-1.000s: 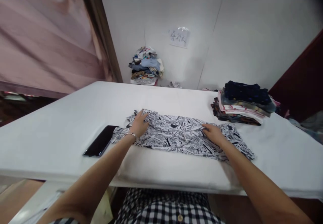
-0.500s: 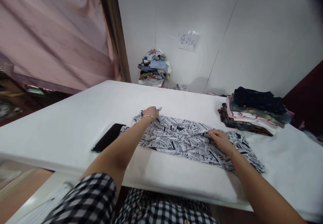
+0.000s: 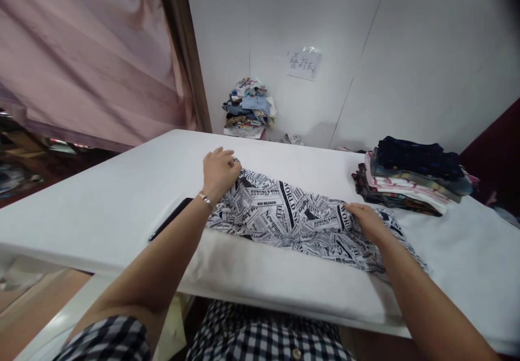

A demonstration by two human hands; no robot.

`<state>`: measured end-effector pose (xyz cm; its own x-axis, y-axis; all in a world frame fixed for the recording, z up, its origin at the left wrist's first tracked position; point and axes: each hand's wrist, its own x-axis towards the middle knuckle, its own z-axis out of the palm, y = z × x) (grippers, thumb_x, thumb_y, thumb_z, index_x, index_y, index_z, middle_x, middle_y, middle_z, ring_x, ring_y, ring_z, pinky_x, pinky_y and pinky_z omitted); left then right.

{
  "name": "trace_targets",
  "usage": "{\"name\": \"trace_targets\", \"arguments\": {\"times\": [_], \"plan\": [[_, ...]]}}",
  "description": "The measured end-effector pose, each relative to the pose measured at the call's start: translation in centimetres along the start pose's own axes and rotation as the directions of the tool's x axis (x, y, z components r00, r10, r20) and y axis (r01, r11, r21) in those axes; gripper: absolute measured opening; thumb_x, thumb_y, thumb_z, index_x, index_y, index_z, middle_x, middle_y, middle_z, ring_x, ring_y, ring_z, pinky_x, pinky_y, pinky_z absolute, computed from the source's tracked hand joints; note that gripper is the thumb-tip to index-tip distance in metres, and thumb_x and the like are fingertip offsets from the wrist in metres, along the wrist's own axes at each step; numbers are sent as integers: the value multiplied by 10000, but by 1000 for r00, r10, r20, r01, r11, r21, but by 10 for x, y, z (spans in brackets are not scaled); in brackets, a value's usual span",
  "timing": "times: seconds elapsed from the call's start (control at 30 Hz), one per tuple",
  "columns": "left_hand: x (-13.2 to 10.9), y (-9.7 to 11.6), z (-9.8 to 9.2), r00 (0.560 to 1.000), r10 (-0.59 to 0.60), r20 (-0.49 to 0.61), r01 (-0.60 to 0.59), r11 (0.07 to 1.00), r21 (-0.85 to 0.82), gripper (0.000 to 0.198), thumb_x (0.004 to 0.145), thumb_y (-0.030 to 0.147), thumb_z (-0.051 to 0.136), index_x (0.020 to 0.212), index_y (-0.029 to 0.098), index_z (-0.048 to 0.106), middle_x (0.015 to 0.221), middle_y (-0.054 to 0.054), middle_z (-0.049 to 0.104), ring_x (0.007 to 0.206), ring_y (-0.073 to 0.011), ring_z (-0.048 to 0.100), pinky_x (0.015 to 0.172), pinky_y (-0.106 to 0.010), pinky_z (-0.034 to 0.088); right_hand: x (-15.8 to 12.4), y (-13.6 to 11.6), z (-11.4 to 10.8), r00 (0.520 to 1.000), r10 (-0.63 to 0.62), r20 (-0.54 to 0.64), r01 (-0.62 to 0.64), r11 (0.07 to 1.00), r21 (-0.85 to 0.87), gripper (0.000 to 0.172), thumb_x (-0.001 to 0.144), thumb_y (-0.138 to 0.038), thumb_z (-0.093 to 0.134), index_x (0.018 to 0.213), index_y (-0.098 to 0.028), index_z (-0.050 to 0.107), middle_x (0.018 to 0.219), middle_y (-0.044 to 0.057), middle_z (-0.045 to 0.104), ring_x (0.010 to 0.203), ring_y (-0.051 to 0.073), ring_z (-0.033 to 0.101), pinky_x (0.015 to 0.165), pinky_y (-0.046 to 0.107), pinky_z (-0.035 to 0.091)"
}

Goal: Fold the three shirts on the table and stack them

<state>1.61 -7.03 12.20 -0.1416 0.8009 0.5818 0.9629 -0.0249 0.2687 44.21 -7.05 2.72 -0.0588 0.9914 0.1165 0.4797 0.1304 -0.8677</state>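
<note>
A shirt in black-and-white newspaper print lies in a long, partly folded strip near the front edge of the white table. My left hand pinches its left end between thumb and finger, the other fingers raised, and lifts that edge off the tabletop. Along the upper edge on the right, my right hand is closed on the cloth. Between the two hands the fabric is drawn up, its large print facing me. The far right end of the shirt rests flat, partly behind my right forearm.
A black phone lies beside my left forearm, partly hidden by it. Folded clothes are stacked at the back right of the table. Behind the table stands a heap of clothes, and a handwritten paper sign hangs on the wall.
My left hand has moved left and upward, raising the shirt's left edge. My right hand has shifted slightly right. The cloth between them is now stretched, with bigger lettering showing.
</note>
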Motion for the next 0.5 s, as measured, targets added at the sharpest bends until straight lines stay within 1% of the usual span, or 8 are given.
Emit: {"name": "trace_targets", "arguments": {"times": [0.03, 0.1, 0.17, 0.2, 0.27, 0.37, 0.43, 0.5], "plan": [[2, 0, 14, 990, -57, 129, 49, 997, 64, 293, 816, 346, 458, 651, 181, 636, 1090, -103, 704, 1151, -274, 548, 1009, -434, 366, 5, 1, 1, 1000, 10, -4, -11, 996, -90, 422, 782, -568, 518, 541, -222, 527, 510, -6, 528, 569, 177, 507, 561, 279, 401], [1, 0, 41, 920, -163, 357, 109, 980, 167, 406, 846, 444, 411, 776, 150, 682, 1025, -153, 707, 1061, -298, 591, 969, -459, 386, 13, 2, 4, 999, 10, -35, -21, 939, -342, 430, 809, -533, 492, 512, -223, 489, 483, -5, 501, 541, 170, 484, 540, 276, 356], [-7, -1, 64, 853, -202, 481, 119, 973, 197, 511, 842, 540, 387, 847, 134, 696, 1033, -179, 697, 1034, -319, 603, 955, -481, 391, 18, 2, 7, 998, -18, -59, -17, 833, -553, 389, 833, -475, 481, 546, -217, 526, 536, 17, 557, 575, 178, 512, 553, 276, 335], [-14, -1, 72, 843, -190, 503, 106, 976, 190, 534, 837, 564, 384, 881, 135, 698, 1077, -181, 684, 1056, -327, 594, 966, -492, 381, 19, 2, 9, 998, -37, -57, -6, 788, -616, 354, 845, -445, 474, 596, -213, 570, 596, 33, 605, 613, 185, 539, 568, 276, 337], [-29, -2, 83, 849, -130, 512, 49, 984, 170, 550, 840, 576, 370, 986, 150, 686, 1204, -175, 633, 1147, -334, 544, 1014, -518, 336, 18, 2, 12, 997, -73, -36, 29, 732, -681, 299, 873, -392, 450, 740, -208, 646, 751, 63, 683, 708, 198, 591, 611, 274, 358], [-49, -7, 89, 840, -51, 541, -40, 987, 156, 554, 850, 561, 355, 1147, 177, 623, 1356, -161, 529, 1255, -331, 458, 1053, -556, 286, 16, -1, 16, 992, -124, -8, 81, 693, -716, 307, 909, -329, 401, 880, -196, 676, 905, 97, 709, 827, 215, 623, 712, 286, 399], [-57, -13, 88, 826, -67, 560, -39, 984, 176, 554, 844, 552, 367, 1196, 188, 591, 1382, -165, 500, 1274, -339, 436, 1028, -570, 317, 12, -8, 20, 988, -152, 4, 108, 682, -723, 309, 917, -310, 398, 931, -184, 680, 959, 112, 705, 913, 231, 624, 814, 311, 409], [-61, -18, 87, 831, -102, 547, -17, 978, 209, 558, 842, 549, 362, 1207, 187, 579, 1370, -178, 502, 1272, -358, 430, 989, -584, 353, 6, -17, 26, 975, -220, 17, 168, 691, -703, 310, 921, -322, 419, 1020, -177, 674, 1063, 124, 690, 1047, 250, 595, 932, 349, 384]]}}
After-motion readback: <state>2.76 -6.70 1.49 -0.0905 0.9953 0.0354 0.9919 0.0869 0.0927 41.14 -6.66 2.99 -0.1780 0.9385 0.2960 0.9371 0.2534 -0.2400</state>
